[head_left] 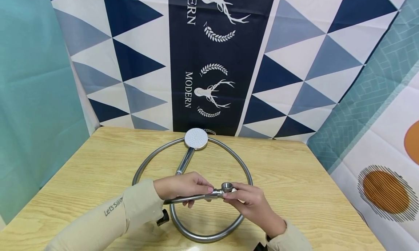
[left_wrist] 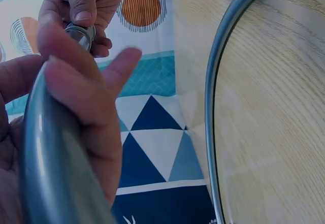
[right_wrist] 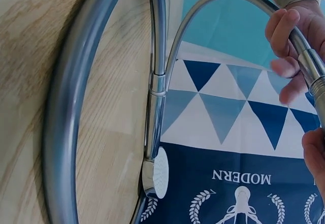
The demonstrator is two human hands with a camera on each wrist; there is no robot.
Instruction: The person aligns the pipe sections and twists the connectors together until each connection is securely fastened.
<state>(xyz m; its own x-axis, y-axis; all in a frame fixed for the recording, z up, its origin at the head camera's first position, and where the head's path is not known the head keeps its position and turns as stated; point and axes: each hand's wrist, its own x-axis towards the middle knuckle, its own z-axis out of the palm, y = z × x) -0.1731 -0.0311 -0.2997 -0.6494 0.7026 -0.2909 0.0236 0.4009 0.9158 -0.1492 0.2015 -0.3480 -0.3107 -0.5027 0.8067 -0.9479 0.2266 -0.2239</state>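
Note:
My left hand (head_left: 184,185) grips a grey metal shower hose (head_left: 203,238) near its end, raised above the table. In the left wrist view, that hand's fingers curl around the hose (left_wrist: 56,158). At the hose's end sits a short metal elbow fitting (head_left: 227,187), its threaded round mouth facing up. My right hand (head_left: 250,198) pinches this fitting between thumb and fingers. Beyond the hands lies a hand shower (head_left: 196,138) with a chrome handle and a pale, dotted spray face. The rest of the hose loops around it on the table.
The wooden table (head_left: 288,171) has a light grain. Behind it hangs a curtain (head_left: 140,54) with blue and white triangles and a dark printed band. Teal cloth (head_left: 36,98) hangs on the left, and patterned cloth (head_left: 376,142) on the right.

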